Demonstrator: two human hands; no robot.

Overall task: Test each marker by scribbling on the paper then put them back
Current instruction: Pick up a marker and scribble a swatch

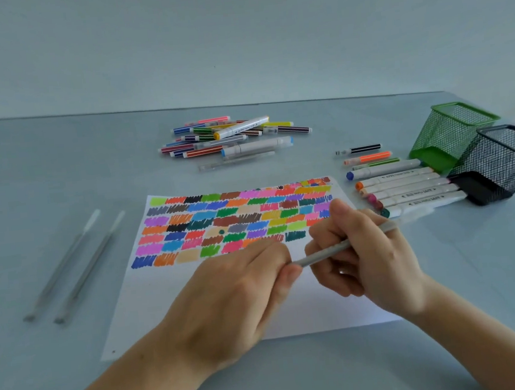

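We see grey pen at lower centre, axis lower-left to upper-right; right hand grips barrel, left hand pinches near end; both equally near.

Plastic, paper and wire mesh on a matt table

The table is looking smooth and matt grey; on it the white paper is showing a flat, dull finish, while right of the paper the green and black holders are showing metal mesh beside glossy plastic markers.
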